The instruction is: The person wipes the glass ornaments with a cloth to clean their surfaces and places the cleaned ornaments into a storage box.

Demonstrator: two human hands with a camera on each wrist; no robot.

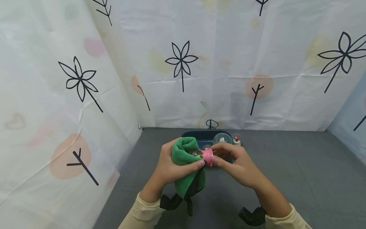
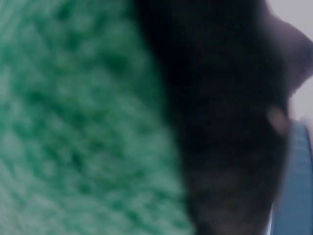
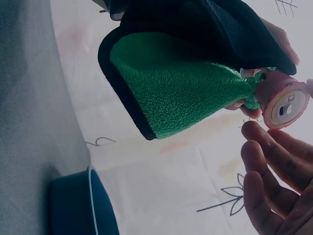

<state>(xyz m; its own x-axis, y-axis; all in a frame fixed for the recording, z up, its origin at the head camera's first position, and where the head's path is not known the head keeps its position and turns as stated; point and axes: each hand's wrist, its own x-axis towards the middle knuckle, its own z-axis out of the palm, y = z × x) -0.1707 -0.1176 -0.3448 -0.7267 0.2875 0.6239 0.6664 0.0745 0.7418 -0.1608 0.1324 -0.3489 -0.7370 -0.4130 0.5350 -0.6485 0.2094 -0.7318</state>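
A small snow globe with a pink base lies sideways between the two hands. Around its glass is a green cloth with a dark edge, which my left hand grips from the left, thumb near the base. My right hand pinches the pink base between thumb and index finger; its other fingers are spread out below the base in the right wrist view. The base's underside shows a pale disc there. Blurred green cloth and its dark edge fill most of the left wrist view.
Behind the hands, a dark blue tray stands on the grey tabletop. A larger clear globe is at its right side, and a small globe with a red figure stands beside it. Patterned fabric hangs behind the table.
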